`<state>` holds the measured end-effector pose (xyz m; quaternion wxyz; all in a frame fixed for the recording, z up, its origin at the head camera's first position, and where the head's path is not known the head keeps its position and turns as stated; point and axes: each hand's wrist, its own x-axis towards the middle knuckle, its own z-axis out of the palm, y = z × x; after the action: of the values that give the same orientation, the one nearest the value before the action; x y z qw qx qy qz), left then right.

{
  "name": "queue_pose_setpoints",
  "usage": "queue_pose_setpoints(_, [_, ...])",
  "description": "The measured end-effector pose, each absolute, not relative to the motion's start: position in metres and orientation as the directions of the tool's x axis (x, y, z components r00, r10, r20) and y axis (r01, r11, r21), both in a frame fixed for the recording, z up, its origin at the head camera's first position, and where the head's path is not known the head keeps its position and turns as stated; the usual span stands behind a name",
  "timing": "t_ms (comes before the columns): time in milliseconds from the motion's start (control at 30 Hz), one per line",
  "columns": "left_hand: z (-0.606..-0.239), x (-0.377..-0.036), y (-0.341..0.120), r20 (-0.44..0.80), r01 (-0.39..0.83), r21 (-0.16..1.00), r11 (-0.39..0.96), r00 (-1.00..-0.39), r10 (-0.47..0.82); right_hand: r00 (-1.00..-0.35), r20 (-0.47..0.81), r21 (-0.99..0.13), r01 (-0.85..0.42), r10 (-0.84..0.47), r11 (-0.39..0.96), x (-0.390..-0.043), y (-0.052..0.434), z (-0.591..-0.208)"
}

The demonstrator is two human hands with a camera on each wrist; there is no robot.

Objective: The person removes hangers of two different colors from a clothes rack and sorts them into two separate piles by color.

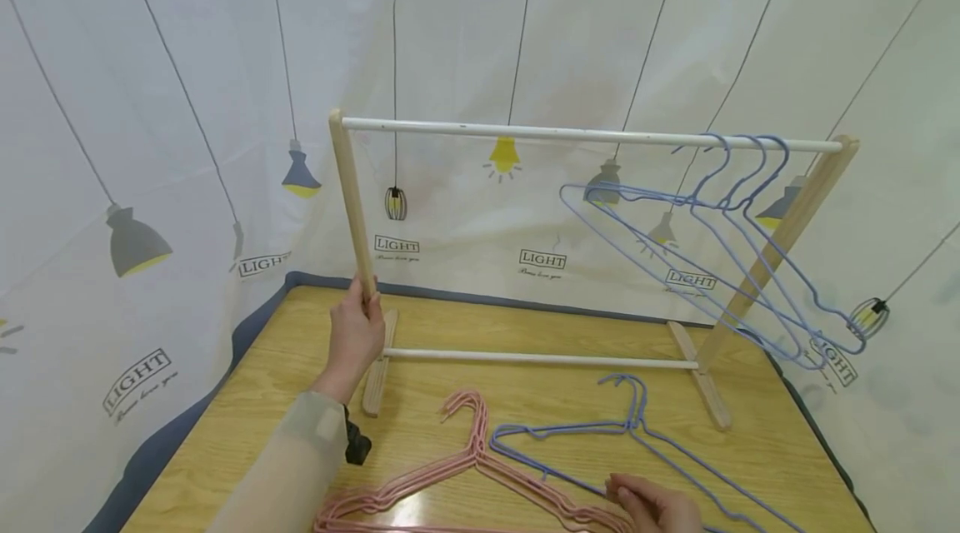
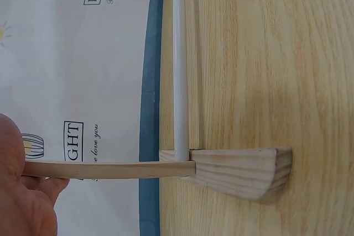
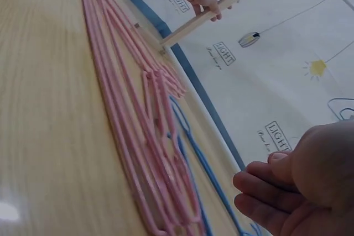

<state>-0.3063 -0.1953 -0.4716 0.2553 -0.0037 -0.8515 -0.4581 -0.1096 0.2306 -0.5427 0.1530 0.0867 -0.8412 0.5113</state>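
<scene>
My left hand [image 1: 358,325] grips the left upright [image 1: 351,200] of a wooden clothes rack low down, just above its foot [image 2: 243,172]; the left wrist view shows the hand [image 2: 22,192] around the upright [image 2: 110,169]. My right hand [image 1: 645,504] lies at the table's near edge with curled fingers, fingertips at the wire of blue hangers [image 1: 630,425] lying flat. In the right wrist view the right hand [image 3: 298,181] hovers over those blue hangers [image 3: 202,164] with no wire visible between its fingers. A stack of pink hangers [image 1: 465,466] lies just left of it.
Three blue hangers [image 1: 720,258] hang at the right end of the rack's white top rod [image 1: 525,132]. A white lower rod [image 1: 540,359] joins the two feet. The wooden table [image 1: 300,333] ends at a curtain printed with lamps behind and on both sides.
</scene>
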Motion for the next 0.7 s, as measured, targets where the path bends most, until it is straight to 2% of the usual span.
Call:
queue_pose_setpoints(67, [-0.472,-0.306,-0.195,0.438,0.24,0.78,0.578,-0.869,-0.231,-0.961,0.269,-0.869,-0.214,0.062,0.447,-0.11,0.233,-0.532])
queue_pose_setpoints(133, [-0.472,-0.305,-0.196,0.436,0.237,0.782,0.577,-0.869,-0.233,-0.96,0.258,-0.875,-0.183,0.112,0.448,-0.112,0.237,-0.52])
queue_pose_setpoints(233, [-0.472,-0.304,-0.196,0.428,0.23,0.785,0.575,-0.872,-0.236,-0.932,0.294,-0.869,-0.169,0.21,0.465,-0.118,0.246,-0.5])
queue_pose_setpoints(367, [-0.472,-0.303,-0.196,0.422,0.224,0.787,0.575,-0.875,-0.237,-0.871,0.319,-0.897,-0.151,0.373,0.415,-0.131,0.266,-0.472])
queue_pose_setpoints(500, [-0.472,-0.303,-0.196,0.416,0.217,0.788,0.577,-0.878,-0.238,-0.806,0.29,-0.952,-0.185,0.516,0.246,-0.145,0.291,-0.447])
queue_pose_setpoints(700, [-0.469,-0.303,-0.193,0.416,0.218,0.787,0.577,-0.878,-0.235,-0.725,0.263,-0.937,-0.349,0.637,-0.01,-0.16,0.319,-0.427])
